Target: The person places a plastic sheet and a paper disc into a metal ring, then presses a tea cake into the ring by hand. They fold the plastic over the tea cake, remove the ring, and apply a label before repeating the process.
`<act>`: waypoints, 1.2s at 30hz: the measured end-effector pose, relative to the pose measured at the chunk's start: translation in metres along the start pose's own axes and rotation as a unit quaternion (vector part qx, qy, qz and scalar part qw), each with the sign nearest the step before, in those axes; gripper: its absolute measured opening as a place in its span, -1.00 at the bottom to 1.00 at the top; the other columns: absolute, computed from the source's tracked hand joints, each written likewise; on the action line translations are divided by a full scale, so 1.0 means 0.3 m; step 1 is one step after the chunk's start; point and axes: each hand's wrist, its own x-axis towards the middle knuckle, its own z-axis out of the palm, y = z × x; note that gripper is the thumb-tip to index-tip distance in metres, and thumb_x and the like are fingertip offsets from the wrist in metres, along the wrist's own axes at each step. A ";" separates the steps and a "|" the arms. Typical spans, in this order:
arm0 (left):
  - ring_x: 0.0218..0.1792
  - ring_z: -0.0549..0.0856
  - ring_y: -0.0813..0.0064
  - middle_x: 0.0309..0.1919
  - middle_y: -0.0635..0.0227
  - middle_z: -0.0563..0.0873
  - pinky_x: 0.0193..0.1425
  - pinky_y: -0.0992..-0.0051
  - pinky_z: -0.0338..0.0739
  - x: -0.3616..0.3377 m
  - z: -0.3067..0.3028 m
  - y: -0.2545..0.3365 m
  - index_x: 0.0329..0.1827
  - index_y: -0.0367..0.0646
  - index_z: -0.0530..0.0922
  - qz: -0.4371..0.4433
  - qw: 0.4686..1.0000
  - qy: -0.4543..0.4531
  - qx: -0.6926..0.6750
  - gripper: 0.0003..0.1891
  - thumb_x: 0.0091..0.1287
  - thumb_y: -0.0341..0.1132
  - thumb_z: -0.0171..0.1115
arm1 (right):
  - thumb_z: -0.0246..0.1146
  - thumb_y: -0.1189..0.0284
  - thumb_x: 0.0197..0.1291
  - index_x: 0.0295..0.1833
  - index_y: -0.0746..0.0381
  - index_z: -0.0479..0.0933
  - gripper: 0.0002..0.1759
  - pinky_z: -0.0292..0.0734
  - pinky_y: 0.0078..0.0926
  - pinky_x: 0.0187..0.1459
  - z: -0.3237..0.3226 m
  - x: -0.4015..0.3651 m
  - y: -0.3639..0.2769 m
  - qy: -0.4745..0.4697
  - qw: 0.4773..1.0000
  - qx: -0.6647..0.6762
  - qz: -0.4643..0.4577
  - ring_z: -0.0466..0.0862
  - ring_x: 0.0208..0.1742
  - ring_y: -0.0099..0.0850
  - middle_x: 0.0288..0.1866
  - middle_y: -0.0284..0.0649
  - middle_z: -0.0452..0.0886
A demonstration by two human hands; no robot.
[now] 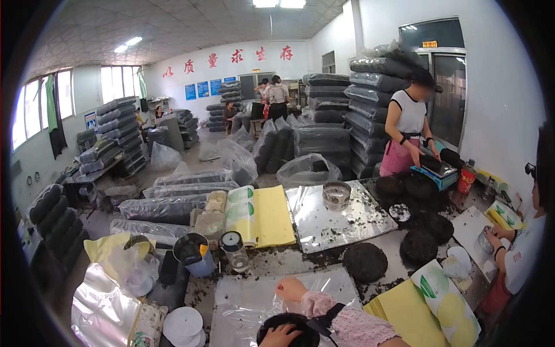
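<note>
At the bottom edge, my left hand (280,335) lies with its fingers spread on a dark round thing (306,334); most of it is cut off or covered. My right hand (292,288), in a pink patterned sleeve with a black band, is over a shiny silver sheet (248,295). Its fingers are curled together, and whatever they may hold is too small to make out. White round discs (182,325) lie left of the sheet. Yellow sheets (402,309) and a green-and-white printed pack (448,301) lie to the right.
Beyond the sheet stand a clear jar (234,253) and a blue container (196,257). Dark round cakes (365,262) and a second silver board (335,222) with a clear ring (337,195) lie farther off. Co-workers stand at the right; tall bagged stacks (367,110) rise behind.
</note>
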 end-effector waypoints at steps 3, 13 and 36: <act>0.39 0.37 0.00 0.37 0.14 0.39 0.35 -0.12 0.29 -0.003 0.004 -0.014 0.39 0.05 0.43 -0.006 1.000 -0.001 0.014 -0.13 -0.11 -0.25 0.58 | 0.30 0.20 0.24 -0.19 0.20 0.70 -0.72 0.58 -0.16 -0.11 -0.159 -0.051 -0.105 0.061 0.997 0.036 -0.017 0.72 -0.19 -0.14 -0.28 -0.10 0.73; 0.36 0.37 0.01 0.34 0.11 0.42 0.33 -0.06 0.28 -0.007 0.015 -0.029 0.33 -0.07 0.46 0.004 1.000 0.025 0.013 -0.19 -0.09 -0.19 0.57 | 0.30 0.43 0.13 -0.09 0.21 0.60 -0.79 0.60 -0.18 -0.14 -0.132 -0.603 -0.370 0.124 0.988 0.018 -0.088 0.67 -0.14 -0.07 -0.16 -0.08 0.63; 0.12 0.55 0.13 0.13 0.15 0.52 0.16 0.35 0.57 0.049 0.189 -0.127 0.32 -0.28 0.41 -0.081 0.963 0.117 0.229 0.10 -0.48 -0.18 0.70 | 0.15 0.47 0.15 -0.25 0.33 0.67 -0.79 0.66 -0.31 -0.30 0.237 -0.583 -0.172 0.055 0.963 -0.263 -0.030 0.73 -0.30 -0.17 -0.30 0.03 0.68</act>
